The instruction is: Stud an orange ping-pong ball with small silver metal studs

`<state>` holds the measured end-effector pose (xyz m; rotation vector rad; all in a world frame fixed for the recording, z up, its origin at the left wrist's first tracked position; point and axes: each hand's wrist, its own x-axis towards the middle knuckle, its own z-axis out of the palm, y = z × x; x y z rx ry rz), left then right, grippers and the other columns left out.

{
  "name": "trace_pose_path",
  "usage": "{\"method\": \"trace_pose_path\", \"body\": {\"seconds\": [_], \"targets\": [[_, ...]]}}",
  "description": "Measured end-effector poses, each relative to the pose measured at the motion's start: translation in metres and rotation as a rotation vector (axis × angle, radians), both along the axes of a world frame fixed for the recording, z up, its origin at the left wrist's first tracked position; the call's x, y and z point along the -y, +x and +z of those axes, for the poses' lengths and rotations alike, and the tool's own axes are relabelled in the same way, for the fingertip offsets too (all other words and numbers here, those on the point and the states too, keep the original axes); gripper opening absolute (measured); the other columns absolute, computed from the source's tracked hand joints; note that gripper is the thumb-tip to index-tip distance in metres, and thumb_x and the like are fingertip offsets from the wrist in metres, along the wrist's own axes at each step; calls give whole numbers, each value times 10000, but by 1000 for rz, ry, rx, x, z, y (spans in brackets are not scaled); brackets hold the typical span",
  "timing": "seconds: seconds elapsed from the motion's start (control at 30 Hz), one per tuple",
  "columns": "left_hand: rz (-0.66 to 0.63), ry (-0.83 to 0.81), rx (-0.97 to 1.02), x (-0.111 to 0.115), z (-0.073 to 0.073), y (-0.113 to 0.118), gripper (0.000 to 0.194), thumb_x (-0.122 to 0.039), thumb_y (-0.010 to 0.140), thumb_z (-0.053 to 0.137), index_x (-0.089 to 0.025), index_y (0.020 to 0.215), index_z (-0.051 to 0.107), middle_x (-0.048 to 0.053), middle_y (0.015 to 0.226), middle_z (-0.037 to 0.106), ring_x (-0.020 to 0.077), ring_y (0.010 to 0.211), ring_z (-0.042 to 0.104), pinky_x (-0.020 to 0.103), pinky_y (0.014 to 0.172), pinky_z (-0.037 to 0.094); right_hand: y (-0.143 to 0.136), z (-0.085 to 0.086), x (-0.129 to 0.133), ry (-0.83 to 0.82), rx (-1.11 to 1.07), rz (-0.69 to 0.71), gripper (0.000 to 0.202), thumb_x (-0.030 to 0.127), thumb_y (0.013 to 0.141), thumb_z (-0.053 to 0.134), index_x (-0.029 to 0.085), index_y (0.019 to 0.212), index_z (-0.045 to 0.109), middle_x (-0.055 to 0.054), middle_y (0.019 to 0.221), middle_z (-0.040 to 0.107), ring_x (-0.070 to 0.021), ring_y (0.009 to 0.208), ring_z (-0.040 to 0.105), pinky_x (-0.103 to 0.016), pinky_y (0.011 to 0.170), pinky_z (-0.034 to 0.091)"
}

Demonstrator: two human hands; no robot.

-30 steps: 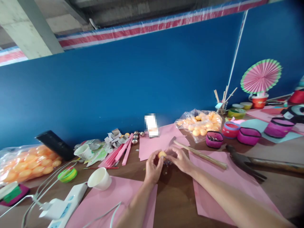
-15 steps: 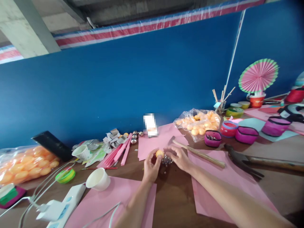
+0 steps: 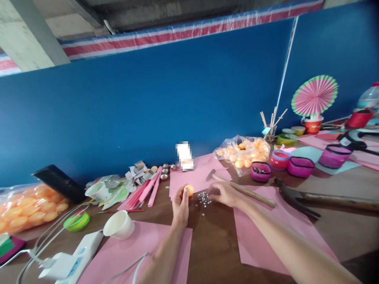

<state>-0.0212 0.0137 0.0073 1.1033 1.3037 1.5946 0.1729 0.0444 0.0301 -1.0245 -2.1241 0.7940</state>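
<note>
Between its thumb and fingers, my left hand holds an orange ball over the brown table. Just to the right lies a small pile of shiny metal pieces, with a few strays around it. My right hand is at the right edge of this pile, its thumb and fingers bent together and pointing left; whatever they may pinch is too small to make out. Behind the hands lies a pink paper sheet. A wooden-handled hammer rests just beyond my right hand.
A white cup and power strip are at the left front. Bags of orange balls lie left and back right. A larger hammer and purple containers are on the right. A blue partition stands behind.
My left hand has moved left with the orange ball, away from the metal pieces. My right hand has drawn its fingers in beside the pile. The whole view has shifted slightly.
</note>
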Motion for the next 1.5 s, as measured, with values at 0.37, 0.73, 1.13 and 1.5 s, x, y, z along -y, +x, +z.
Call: {"method": "trace_pose_path", "body": {"seconds": [0.37,0.73,1.13,1.5], "targets": [[-3,15,-2,-1,-1,1,469,-488,705,533,-140,1015,588,46,809,623,91,604,551,235,608,477,10,9,9,-195,100,340,146,279,647,632,220,762,701,4,700,668,-139,636,596,-202,551,409],[-46,-17,-78,3,6,1,466,-489,705,534,-144,1013,590,42,788,634,108,623,569,228,598,481,-1,3,8,-146,6,217,113,305,680,622,194,688,644,13,658,648,-142,615,584,-221,563,409],[-179,71,-188,1,-5,2,513,-360,723,576,-158,1183,469,78,894,632,145,752,597,276,698,491,-22,-11,7,-101,-317,-56,211,379,749,559,201,797,661,-28,768,664,-192,732,601,-312,692,463],[-216,30,-115,2,-4,5,551,-301,650,654,-195,1149,449,42,906,585,130,735,591,260,671,495,-25,-9,10,20,-326,-141,121,238,774,500,186,801,605,-25,790,644,-159,744,592,-281,688,463]]}}
